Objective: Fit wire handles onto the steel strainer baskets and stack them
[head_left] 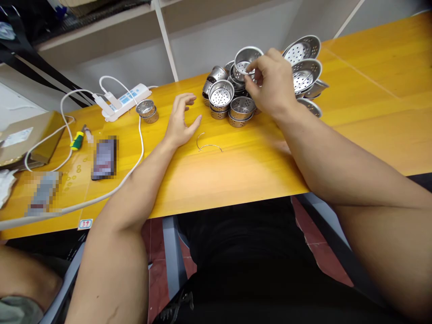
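My right hand (272, 83) is over a pile of small perforated metal cups, its thumb and index finger pinched at the near right side of the topmost perforated metal cup (241, 66). The fingers partly cover that cup's wall. Below it in the pile are another perforated cup (221, 95) and a pair of nested cups (242, 109). To the left of the pile, my left hand (180, 120) is open and holds nothing, thumb and fingers apart just above the table. Two thin curved metal wires (209, 146) lie on the wood in front of it.
Wider perforated metal bowls (305, 72) are stacked at the right. Two nested cups (147, 111) stand near a white power strip (126, 103). A white cable (141, 139) crosses the yellow table. A screwdriver (77, 140), blurred phone-like objects and a cardboard box (32, 137) lie left.
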Tool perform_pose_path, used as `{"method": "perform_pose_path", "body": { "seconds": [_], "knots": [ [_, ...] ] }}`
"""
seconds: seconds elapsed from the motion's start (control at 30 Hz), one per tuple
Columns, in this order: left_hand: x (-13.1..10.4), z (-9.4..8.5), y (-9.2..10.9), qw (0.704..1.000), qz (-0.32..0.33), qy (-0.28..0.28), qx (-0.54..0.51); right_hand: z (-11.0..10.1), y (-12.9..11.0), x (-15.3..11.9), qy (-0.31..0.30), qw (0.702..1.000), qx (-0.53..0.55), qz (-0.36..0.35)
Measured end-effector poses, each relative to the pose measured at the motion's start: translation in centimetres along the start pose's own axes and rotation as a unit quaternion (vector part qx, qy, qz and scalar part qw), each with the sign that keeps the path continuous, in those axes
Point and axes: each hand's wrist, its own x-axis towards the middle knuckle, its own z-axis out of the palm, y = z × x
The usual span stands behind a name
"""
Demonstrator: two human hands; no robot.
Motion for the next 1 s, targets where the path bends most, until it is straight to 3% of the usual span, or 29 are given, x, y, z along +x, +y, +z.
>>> {"method": "perform_pose_path", "body": {
  "seconds": [0.23, 0.37, 0.53, 0.67, 0.73, 0.83, 0.93, 1.0],
  "knots": [
    [0.6, -0.7, -2.0, 0.999, -0.010, 0.033, 0.009, -0.2, -0.8, -0.4, -0.011, 1.000, -0.012, 0.005],
    [1.2, -3.0, -3.9, 0.991, -0.068, 0.110, 0.046, -0.6, -1.3, -0.7, -0.003, 1.000, -0.007, 0.000],
    [1.1, -6.8, -7.0, 0.954, -0.163, 0.221, 0.122, -1.3, -2.0, -1.1, -0.002, 1.000, 0.011, -0.009],
    [0.9, -7.8, -8.3, 0.934, -0.221, 0.242, 0.141, -2.1, -3.7, -1.2, -0.018, 0.999, 0.020, -0.036],
    [1.0, -7.7, -8.0, 0.917, -0.275, 0.246, 0.151, -2.3, -4.7, -1.5, -0.058, 0.995, 0.038, -0.070],
    [1.3, -7.3, -7.1, 0.888, -0.349, 0.252, 0.162, -1.6, -6.1, -2.4, -0.171, 0.973, 0.076, -0.134],
    [1.3, -7.2, -7.4, 0.887, -0.356, 0.249, 0.158, 0.3, -7.3, -3.9, -0.287, 0.930, 0.096, -0.211],
    [1.1, -7.2, -8.1, 0.896, -0.337, 0.251, 0.146, 2.1, -7.9, -4.8, -0.320, 0.906, 0.102, -0.256]
  ]
}}
